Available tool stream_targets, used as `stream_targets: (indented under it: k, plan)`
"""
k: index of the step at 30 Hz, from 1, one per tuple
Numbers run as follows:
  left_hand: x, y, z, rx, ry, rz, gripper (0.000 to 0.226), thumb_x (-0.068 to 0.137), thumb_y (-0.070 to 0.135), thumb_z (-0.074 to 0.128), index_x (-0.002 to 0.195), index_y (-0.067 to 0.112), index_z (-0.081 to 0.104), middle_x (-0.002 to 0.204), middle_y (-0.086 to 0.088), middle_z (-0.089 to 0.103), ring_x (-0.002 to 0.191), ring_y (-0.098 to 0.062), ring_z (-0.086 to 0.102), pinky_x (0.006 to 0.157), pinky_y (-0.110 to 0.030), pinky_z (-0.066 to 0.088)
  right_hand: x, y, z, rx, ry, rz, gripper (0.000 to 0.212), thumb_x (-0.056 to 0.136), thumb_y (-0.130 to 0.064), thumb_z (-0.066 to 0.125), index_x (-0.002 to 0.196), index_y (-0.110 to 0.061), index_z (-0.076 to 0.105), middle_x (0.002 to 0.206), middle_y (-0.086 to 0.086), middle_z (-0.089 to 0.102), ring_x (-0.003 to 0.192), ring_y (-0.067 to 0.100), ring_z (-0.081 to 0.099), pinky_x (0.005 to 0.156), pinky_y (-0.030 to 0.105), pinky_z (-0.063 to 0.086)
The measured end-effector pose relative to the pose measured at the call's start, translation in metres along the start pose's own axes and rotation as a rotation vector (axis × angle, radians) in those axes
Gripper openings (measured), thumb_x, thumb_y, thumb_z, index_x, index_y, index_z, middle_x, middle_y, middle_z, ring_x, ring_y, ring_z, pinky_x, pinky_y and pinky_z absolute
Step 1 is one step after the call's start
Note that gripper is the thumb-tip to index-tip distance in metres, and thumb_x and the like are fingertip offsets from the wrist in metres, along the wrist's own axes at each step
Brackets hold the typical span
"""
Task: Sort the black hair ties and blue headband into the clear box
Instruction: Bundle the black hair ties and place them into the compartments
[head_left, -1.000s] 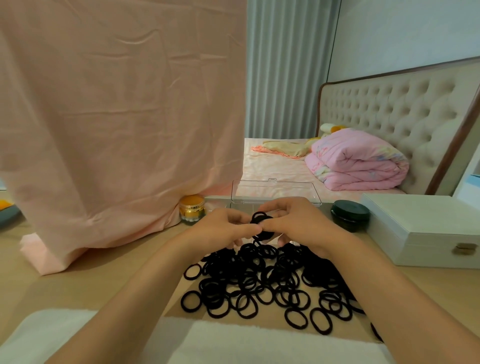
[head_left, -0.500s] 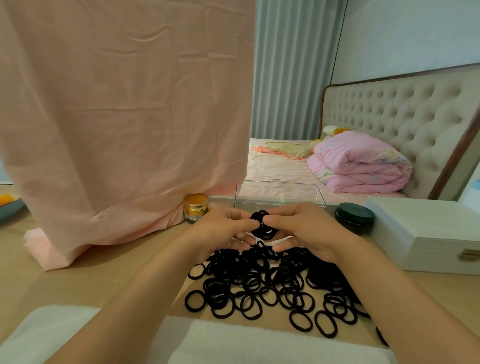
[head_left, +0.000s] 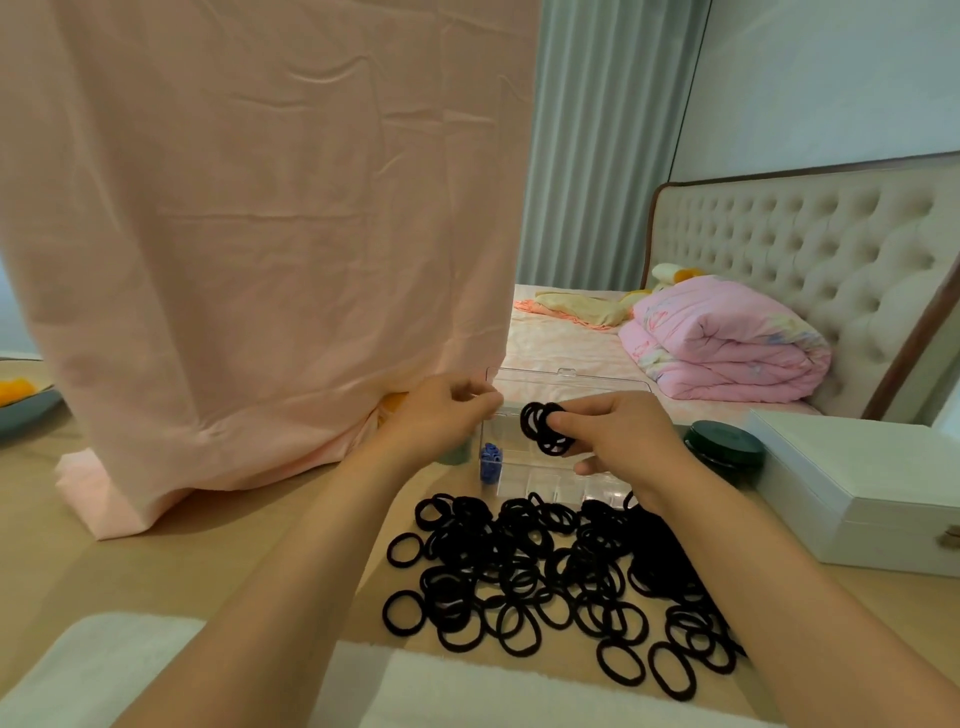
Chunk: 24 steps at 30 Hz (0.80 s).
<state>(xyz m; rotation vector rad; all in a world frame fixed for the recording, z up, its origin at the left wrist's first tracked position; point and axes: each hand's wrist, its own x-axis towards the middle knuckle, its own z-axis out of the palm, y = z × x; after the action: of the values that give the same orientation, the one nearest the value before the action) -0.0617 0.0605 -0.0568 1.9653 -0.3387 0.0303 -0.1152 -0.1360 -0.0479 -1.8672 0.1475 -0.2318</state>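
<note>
Black elastic hair ties (head_left: 545, 428) held over clear plastic box (head_left: 550, 486)
Right grip (head_left: 623, 441) pinching them; left grip (head_left: 441, 415) curled, contents unclear

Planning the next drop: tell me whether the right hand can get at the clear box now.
Probably yes. The right hand, pinching a bunch of black hair ties, hovers just over the clear box, whose lid stands open; nothing lies between.
</note>
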Motion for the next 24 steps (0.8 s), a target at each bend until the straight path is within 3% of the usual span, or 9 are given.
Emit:
stream_targets:
  k: [3, 8, 10, 14, 18, 22, 24]
  plan:
    - [0.005, -0.019, 0.004, 0.181, 0.068, 0.073, 0.021, 0.097, 0.032, 0.060, 0.116, 0.023, 0.066, 0.110, 0.007, 0.068, 0.087, -0.004, 0.061, 0.065, -0.011, 0.046, 0.018, -0.005, 0.012, 0.001, -0.006, 0.067, 0.012, 0.086, -0.009, 0.078, 0.097, -0.007, 0.074, 0.090, 0.014, 0.077, 0.071, 0.021, 0.073, 0.050, 0.025, 0.056]
    - [0.010, -0.036, 0.015, 0.283, 0.017, 0.126, 0.031, 0.099, 0.024, 0.056, 0.130, 0.025, 0.060, 0.113, 0.008, 0.066, 0.095, -0.006, 0.059, 0.078, -0.021, 0.044, 0.048, -0.006, 0.032, -0.154, -0.028, 0.177, 0.015, 0.087, -0.008, 0.077, 0.098, 0.000, 0.072, 0.087, 0.019, 0.076, 0.053, 0.017, 0.066, 0.042, 0.022, 0.044]
    - [0.012, -0.039, 0.015, 0.283, 0.034, 0.128, 0.034, 0.099, 0.023, 0.056, 0.133, 0.024, 0.057, 0.111, 0.009, 0.064, 0.095, -0.007, 0.058, 0.079, -0.021, 0.042, 0.060, -0.003, 0.039, -0.334, -0.038, 0.192, 0.019, 0.086, -0.010, 0.076, 0.097, 0.004, 0.071, 0.088, 0.021, 0.076, 0.056, 0.020, 0.066, 0.043, 0.024, 0.040]
    - [0.014, -0.043, 0.015, 0.296, 0.040, 0.158, 0.033, 0.098, 0.023, 0.057, 0.131, 0.024, 0.056, 0.109, 0.010, 0.063, 0.093, -0.007, 0.059, 0.080, -0.024, 0.046, 0.074, -0.001, 0.052, -0.763, -0.008, 0.062, 0.022, 0.077, -0.028, 0.079, 0.082, -0.007, 0.072, 0.075, 0.007, 0.069, 0.067, 0.022, 0.062, 0.059, 0.030, 0.050]
    - [0.014, -0.044, 0.017, 0.359, 0.044, 0.207, 0.026, 0.097, 0.027, 0.060, 0.122, 0.025, 0.065, 0.114, 0.007, 0.065, 0.096, -0.010, 0.058, 0.086, -0.029, 0.050, 0.069, 0.000, 0.064, -1.138, -0.052, -0.010, 0.017, 0.088, -0.023, 0.065, 0.076, -0.012, 0.062, 0.079, 0.005, 0.061, 0.078, 0.027, 0.058, 0.062, 0.030, 0.045]
    - [0.015, -0.045, 0.018, 0.444, 0.052, 0.238, 0.026, 0.096, 0.033, 0.060, 0.119, 0.029, 0.070, 0.102, 0.010, 0.052, 0.101, -0.014, 0.053, 0.083, -0.029, 0.043, 0.066, -0.005, 0.053, -1.120, -0.265, -0.073, 0.022, 0.096, -0.024, 0.058, 0.089, -0.010, 0.074, 0.080, 0.009, 0.063, 0.079, 0.028, 0.056, 0.063, 0.032, 0.042]
    - [0.014, -0.044, 0.019, 0.474, 0.051, 0.274, 0.029, 0.095, 0.036, 0.059, 0.123, 0.033, 0.068, 0.103, 0.012, 0.052, 0.109, -0.015, 0.049, 0.089, -0.033, 0.044, 0.062, -0.011, 0.042, -1.032, -0.317, -0.109, 0.024, 0.098, -0.022, 0.057, 0.106, -0.014, 0.078, 0.098, 0.009, 0.072, 0.091, 0.026, 0.063, 0.077, 0.033, 0.048]
